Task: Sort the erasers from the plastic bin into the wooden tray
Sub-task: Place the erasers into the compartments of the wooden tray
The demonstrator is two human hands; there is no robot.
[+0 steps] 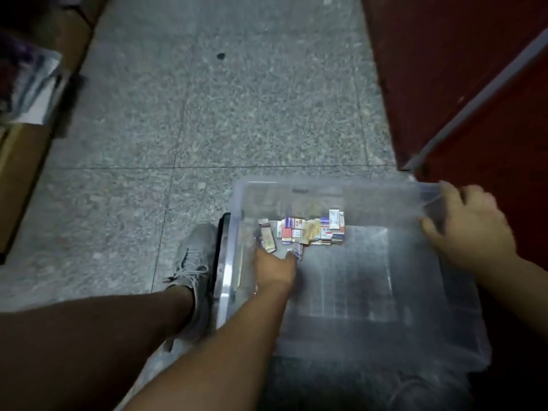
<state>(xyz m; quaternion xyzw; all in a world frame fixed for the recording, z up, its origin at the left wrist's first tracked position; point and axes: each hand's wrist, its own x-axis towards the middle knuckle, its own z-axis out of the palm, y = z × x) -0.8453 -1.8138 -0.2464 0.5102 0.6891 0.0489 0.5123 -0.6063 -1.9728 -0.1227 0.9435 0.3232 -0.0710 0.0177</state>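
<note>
Storeroom or shop back area is suggested, prob. for stationery. A speckled grey tile floor [237, 99] is seen, w/ cardboard boxes [20, 173] lined along the left edge and wrapped papers [35, 84] piled on them. A dark red panel [444, 69] is seen at right. Packaged erasers [311, 229] are kept loose in a clear bin [296, 180].

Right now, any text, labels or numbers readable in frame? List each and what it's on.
No text is readable.
Erasers: the red, blue and white wrappers carry print, but it is too small and blurred to read.
Bin: no label or marking shows.
Papers at far left: blurred, nothing legible.
</note>
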